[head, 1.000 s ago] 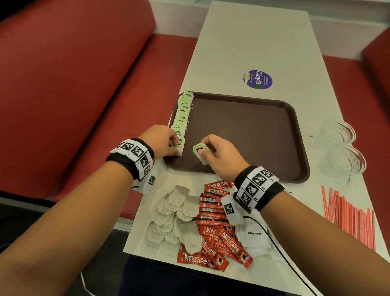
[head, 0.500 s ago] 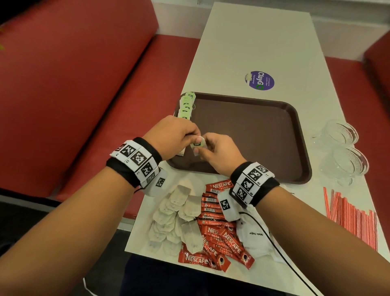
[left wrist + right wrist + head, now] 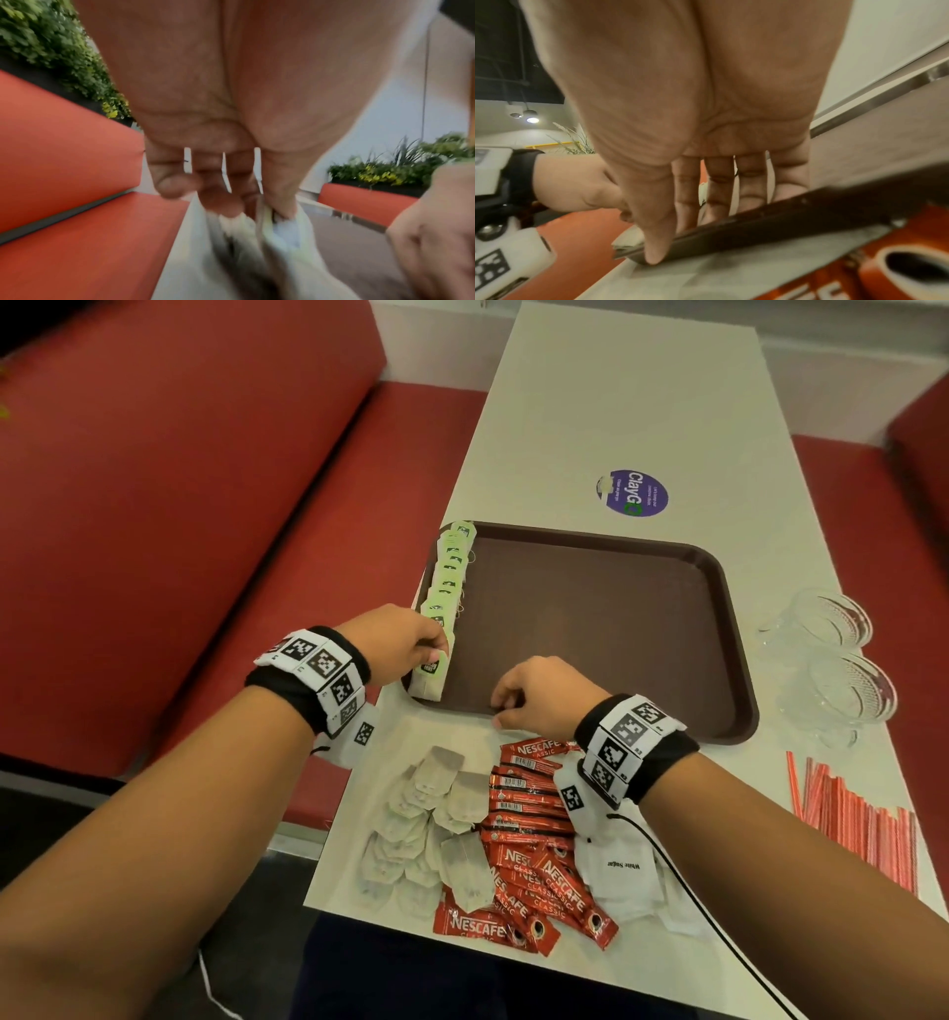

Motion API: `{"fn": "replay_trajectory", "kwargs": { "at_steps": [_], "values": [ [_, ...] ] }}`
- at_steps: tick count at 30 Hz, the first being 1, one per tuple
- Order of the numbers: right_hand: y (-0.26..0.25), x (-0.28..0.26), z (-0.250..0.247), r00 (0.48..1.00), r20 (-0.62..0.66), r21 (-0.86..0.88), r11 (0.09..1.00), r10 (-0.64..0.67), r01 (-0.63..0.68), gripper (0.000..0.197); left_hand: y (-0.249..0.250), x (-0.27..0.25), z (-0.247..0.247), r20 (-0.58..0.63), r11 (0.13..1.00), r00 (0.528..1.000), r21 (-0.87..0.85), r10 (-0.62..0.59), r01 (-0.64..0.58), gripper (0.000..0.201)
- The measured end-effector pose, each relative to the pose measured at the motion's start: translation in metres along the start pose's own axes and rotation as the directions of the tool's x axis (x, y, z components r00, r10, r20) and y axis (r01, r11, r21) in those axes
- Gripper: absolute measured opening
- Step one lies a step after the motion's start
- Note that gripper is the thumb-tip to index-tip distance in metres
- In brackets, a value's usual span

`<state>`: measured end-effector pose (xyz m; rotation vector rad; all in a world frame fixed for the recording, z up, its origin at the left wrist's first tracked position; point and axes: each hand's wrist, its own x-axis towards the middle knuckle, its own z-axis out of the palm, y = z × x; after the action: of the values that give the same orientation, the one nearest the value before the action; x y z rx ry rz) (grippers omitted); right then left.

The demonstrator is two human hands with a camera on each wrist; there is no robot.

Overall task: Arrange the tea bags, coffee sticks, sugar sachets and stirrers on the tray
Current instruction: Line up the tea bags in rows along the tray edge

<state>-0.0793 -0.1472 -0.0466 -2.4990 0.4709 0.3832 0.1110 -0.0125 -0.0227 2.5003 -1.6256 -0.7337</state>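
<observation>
— Lately changed?
— Green-tagged tea bag (image 3: 430,672): passed from right hand (image 3: 539,695) to left hand (image 3: 395,642). Now pinched at the tag by the left fingers and set at the near end of the tea-bag row (image 3: 452,567) along the tray's (image 3: 590,618) left rim. Right hand emptied, fingers nearly straight, resting across the near rim with the thumb outside.
— Meaning for the task?
— Row apparently run to the near corner, so probably time for a second line. Still on the table (image 3: 616,403): loose tea bags (image 3: 426,819), coffee sticks (image 3: 534,839), sugar sachets (image 3: 621,870), stirrers (image 3: 862,819).
— Edges, room?
— Tray floor bare right of the row: ample room. Row leaning on the left rim, close to the table's left edge, so some risk of spilling outward. Glass cups (image 3: 832,660) just beside the right rim.
</observation>
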Motion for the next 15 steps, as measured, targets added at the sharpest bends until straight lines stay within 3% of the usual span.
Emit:
{"fn": "replay_trajectory", "kwargs": {
  "at_steps": [9, 12, 15],
  "values": [
    [-0.002, 0.004, -0.001, 1.000, 0.002, -0.041, 0.999, 0.003, -0.003, 0.020, 0.003, 0.018, 0.013, -0.182, 0.994, 0.977, 0.001, -0.110, 0.112, 0.021],
    [-0.001, 0.003, 0.000, 1.000, 0.001, -0.053, 0.999, 0.003, -0.003, 0.020, 0.012, 0.017, 0.022, -0.102, 0.985, 0.985, 0.093, -0.136, 0.146, 0.026],
    [-0.003, 0.003, 0.000, 1.000, 0.002, -0.063, 0.998, 0.009, -0.009, 0.019, 0.013, 0.019, 0.023, -0.079, 0.976, 0.984, 0.134, -0.162, 0.171, 0.017]
  ]
}}
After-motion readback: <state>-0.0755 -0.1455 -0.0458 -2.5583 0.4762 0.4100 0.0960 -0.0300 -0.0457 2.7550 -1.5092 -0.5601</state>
